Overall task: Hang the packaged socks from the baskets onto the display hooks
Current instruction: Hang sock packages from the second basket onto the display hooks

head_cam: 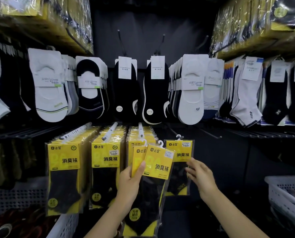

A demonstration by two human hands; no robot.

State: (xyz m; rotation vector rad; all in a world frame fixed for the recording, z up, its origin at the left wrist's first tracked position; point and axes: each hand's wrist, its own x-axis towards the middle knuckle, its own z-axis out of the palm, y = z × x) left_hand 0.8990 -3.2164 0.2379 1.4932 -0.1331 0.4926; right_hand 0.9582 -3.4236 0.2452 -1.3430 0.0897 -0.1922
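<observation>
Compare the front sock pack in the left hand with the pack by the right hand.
The front pack leans rightward; the right pack sits upright. The front pack is nearer, overlapping the right pack's left edge. The left hand grips the front pack; the right hand meets the right pack's edge. Both: yellow cards, white hooks.

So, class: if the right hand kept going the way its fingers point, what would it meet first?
Most likely the rightmost yellow sock pack: the fingers of the right hand point left, close at its edge, though depth is unclear.

Yellow/blk sock packs [157, 167], wht & blk socks [48, 86] above, wht basket [284, 194].
</observation>
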